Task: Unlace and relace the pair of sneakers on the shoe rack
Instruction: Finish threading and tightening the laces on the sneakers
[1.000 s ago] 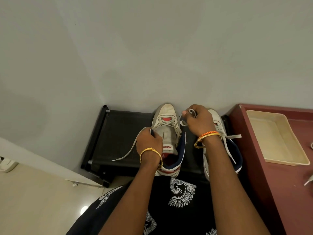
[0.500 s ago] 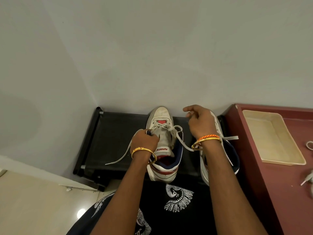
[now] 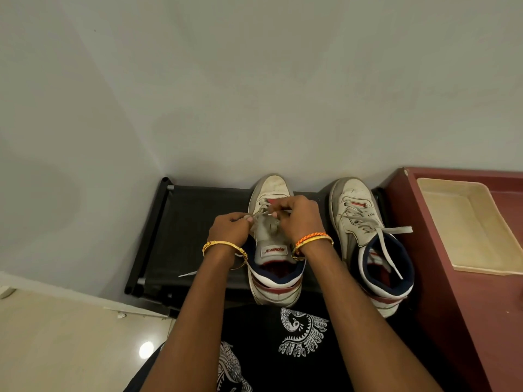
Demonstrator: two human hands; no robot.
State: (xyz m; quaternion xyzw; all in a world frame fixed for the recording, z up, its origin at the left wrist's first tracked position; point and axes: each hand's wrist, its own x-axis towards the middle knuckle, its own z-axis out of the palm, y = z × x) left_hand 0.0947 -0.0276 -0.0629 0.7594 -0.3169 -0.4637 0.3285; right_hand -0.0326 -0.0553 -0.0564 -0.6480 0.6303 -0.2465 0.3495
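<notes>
Two white high-top sneakers with navy collars and red trim stand side by side on a black shoe rack (image 3: 198, 216), toes to the wall. Over the left sneaker (image 3: 276, 190) both my hands meet at its lacing. My left hand (image 3: 230, 226) pinches a strand of the grey lace (image 3: 264, 219) at the shoe's left side. My right hand (image 3: 300, 215) pinches the lace's white tip above the tongue. One lace end (image 3: 188, 274) trails onto the rack under my left wrist. The right sneaker (image 3: 365, 222) is untouched, its loose lace draped over the collar.
A maroon cabinet (image 3: 452, 306) stands right beside the rack, carrying a cream plastic tray (image 3: 464, 222). The white wall is right behind the shoe toes. Pale floor tiles (image 3: 56, 335) lie at lower left. My black printed garment (image 3: 283, 349) fills the bottom centre.
My right hand has come left from above the right sneaker to the left sneaker's lacing, uncovering the right shoe. My left hand has closed in toward the tongue, drawing the trailing lace shorter.
</notes>
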